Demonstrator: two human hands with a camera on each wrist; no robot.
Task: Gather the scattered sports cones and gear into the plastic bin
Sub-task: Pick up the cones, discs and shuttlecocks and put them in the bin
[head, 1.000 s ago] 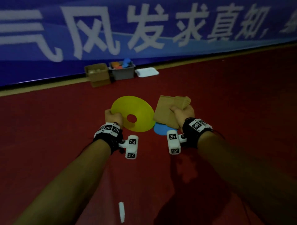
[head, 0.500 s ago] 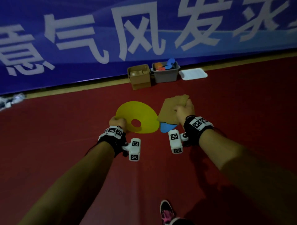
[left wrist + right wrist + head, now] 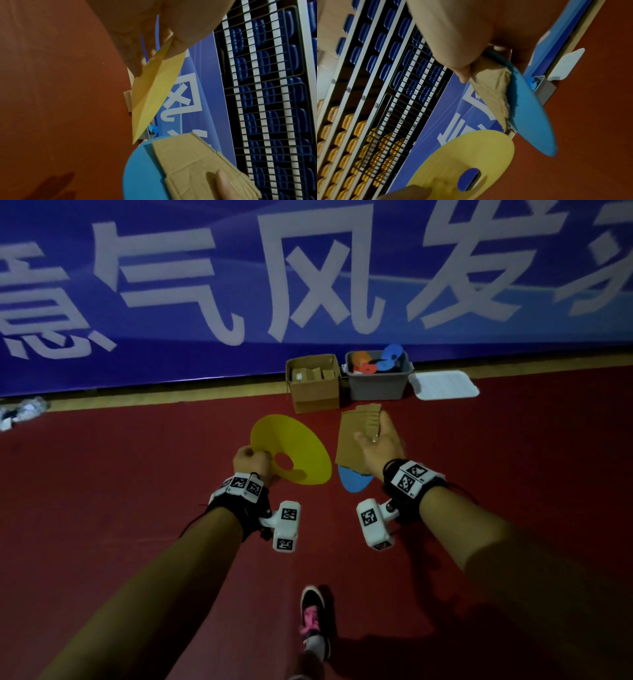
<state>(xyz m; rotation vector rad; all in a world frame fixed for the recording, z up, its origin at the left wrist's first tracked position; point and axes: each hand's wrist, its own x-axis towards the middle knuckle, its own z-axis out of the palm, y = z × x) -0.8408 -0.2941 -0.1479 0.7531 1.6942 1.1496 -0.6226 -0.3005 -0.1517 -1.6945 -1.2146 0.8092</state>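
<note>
My left hand point(image 3: 251, 462) pinches the rim of a flat yellow disc cone point(image 3: 291, 448) with a round hole in its middle; the same yellow cone point(image 3: 154, 86) point(image 3: 467, 157) shows in both wrist views. My right hand point(image 3: 378, 446) grips a stack of tan cardboard pieces point(image 3: 356, 436) together with a blue disc cone point(image 3: 354, 481) beneath them. In the right wrist view the blue cone point(image 3: 530, 113) lies under the cardboard point(image 3: 493, 86). Ahead by the wall stands the grey plastic bin point(image 3: 378, 383), holding orange, red and blue cones.
An open cardboard box point(image 3: 313, 383) stands left of the bin and a white lid point(image 3: 443, 385) lies on its right. A blue banner point(image 3: 308, 278) runs along the wall. Crumpled litter point(image 3: 22, 410) lies far left. My shoe point(image 3: 313, 618) is on the red floor.
The bin, box and lid have come closer and shifted toward the middle of the view as I walk forward. Both hands keep their hold on the cones and cardboard. My shoe has stepped further into view.
</note>
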